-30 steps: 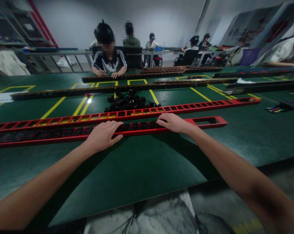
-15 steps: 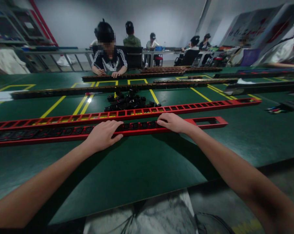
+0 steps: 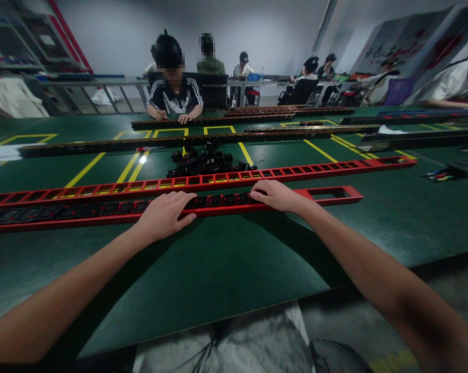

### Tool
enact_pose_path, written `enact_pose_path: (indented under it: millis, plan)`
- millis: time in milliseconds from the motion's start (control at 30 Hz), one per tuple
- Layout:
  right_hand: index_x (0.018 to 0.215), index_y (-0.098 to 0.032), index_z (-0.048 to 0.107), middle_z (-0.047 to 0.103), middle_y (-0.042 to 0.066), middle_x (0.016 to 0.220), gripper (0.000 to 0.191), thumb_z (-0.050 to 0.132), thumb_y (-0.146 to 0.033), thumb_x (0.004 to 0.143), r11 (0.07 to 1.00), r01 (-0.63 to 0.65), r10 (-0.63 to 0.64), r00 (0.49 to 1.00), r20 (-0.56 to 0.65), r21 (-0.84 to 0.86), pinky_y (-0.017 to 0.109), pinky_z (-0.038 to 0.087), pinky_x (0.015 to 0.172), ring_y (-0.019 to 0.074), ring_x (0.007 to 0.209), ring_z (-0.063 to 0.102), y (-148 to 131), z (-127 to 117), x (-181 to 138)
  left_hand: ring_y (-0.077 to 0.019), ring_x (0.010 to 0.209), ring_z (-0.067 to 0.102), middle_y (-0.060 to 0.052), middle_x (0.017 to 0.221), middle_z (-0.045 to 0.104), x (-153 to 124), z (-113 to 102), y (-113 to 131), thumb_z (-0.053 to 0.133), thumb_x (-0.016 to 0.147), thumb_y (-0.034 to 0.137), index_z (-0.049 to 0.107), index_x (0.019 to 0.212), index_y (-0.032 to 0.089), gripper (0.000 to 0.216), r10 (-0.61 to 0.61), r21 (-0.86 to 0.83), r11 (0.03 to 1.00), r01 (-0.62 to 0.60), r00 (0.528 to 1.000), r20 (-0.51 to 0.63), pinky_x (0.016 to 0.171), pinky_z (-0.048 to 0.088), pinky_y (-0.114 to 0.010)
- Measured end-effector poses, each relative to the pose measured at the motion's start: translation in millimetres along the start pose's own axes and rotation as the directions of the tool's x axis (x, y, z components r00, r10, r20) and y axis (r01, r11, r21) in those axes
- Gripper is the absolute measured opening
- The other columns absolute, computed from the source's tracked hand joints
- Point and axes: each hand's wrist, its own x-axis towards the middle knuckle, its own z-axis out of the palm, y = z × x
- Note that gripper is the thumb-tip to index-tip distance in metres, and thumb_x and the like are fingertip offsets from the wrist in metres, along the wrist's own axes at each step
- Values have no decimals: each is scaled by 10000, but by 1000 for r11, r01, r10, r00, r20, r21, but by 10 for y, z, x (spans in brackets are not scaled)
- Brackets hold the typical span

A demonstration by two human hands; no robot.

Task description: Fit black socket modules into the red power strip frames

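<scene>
Head view: front red rail (image 3: 218, 211) lies lengthwise on the green tabletop (image 3: 234, 274), near the person. It runs out of frame at the left; its right end carries a larger rectangular opening. Black inserts (image 3: 229, 200) sit in a row along its channel.

Left hand (image 3: 164, 217): laid across the rail, fingers together over the top, thumb apart at the near edge, so partly open. It is in contact as far as visible; whether it squeezes cannot be told.

Right hand (image 3: 272, 195): farther along the rail, fingers loosely bent down onto it beside the last visible insert. Fingertips partly hidden; cannot tell if anything is pinched.

Back red rail (image 3: 226, 178), just beyond, shows ladder-like openings. Behind it, a heap of loose black parts (image 3: 206, 161).

Handling, judged: rail probably stiff across its section, light for its length, perhaps apt to flex or swing if lifted at one end. Smooth painted-looking faces could slide. Best hold: both long side walls, hands well apart. Inserts look like rigid plastic; pressure on their rims seems safer than on their centres.
</scene>
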Motion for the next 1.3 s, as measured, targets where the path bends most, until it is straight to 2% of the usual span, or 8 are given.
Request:
enact_pose_path:
  millis: [333, 767, 867, 1033, 1167, 1300]
  plan:
    - [933, -193, 698, 705, 97, 982, 342, 488, -441, 1038, 1000, 13, -13, 1000, -8, 0, 353, 466, 791, 218, 857, 620, 27, 11, 11, -325, 1162, 662, -172, 1334, 685, 0, 14, -1, 462, 1008, 505, 562, 1453, 146, 580, -8, 9, 1000, 8, 1000, -8, 979, 518, -459]
    - [953, -192, 702, 706, 103, 993, 336, 485, -435, 1033, 1000, 7, -7, 1000, 4, 9, 363, 478, 815, 230, 887, 633, 10, -3, 3, -338, 1159, 658, -194, 1340, 676, 1, 11, -9, 451, 1023, 504, 558, 1459, 103, 602, 15, 13, 1000, -15, 1000, -5, 966, 527, -474]
    - [987, -193, 717, 718, 103, 1017, 305, 481, -380, 1033, 999, 28, -28, 1000, 3, 19, 372, 497, 866, 236, 924, 648, 50, -3, 2, -334, 1162, 656, -187, 1335, 679, 0, 4, -3, 455, 1022, 500, 558, 1458, 109, 596, 9, 4, 1000, -9, 1000, -1, 976, 524, -470]
    - [1141, -182, 728, 724, 122, 1174, 297, 467, -259, 1023, 996, 27, -30, 999, 35, 82, 408, 504, 997, 249, 1072, 667, 124, -79, -33, -330, 1166, 655, -179, 1337, 680, -5, 2, -5, 456, 1021, 498, 555, 1461, 124, 586, 10, -2, 1000, -10, 1000, -6, 979, 523, -468]
    - [1203, -194, 721, 716, 115, 1236, 303, 478, -260, 1035, 994, 24, -30, 998, 57, 110, 413, 507, 1032, 243, 1119, 668, 154, -131, -65, -328, 1162, 661, -178, 1333, 682, -2, 2, -4, 469, 1017, 495, 560, 1455, 127, 580, 11, -11, 1000, -11, 1000, -8, 976, 524, -469]
    - [1189, -173, 717, 725, 117, 1204, 317, 439, -242, 1053, 993, -3, -1, 999, 32, 114, 401, 508, 1034, 236, 1109, 674, 146, -107, -64, -323, 1171, 660, -174, 1345, 680, 2, 5, 0, 475, 1014, 492, 557, 1458, 134, 577, 5, -3, 1000, -5, 1000, -6, 986, 520, -468]
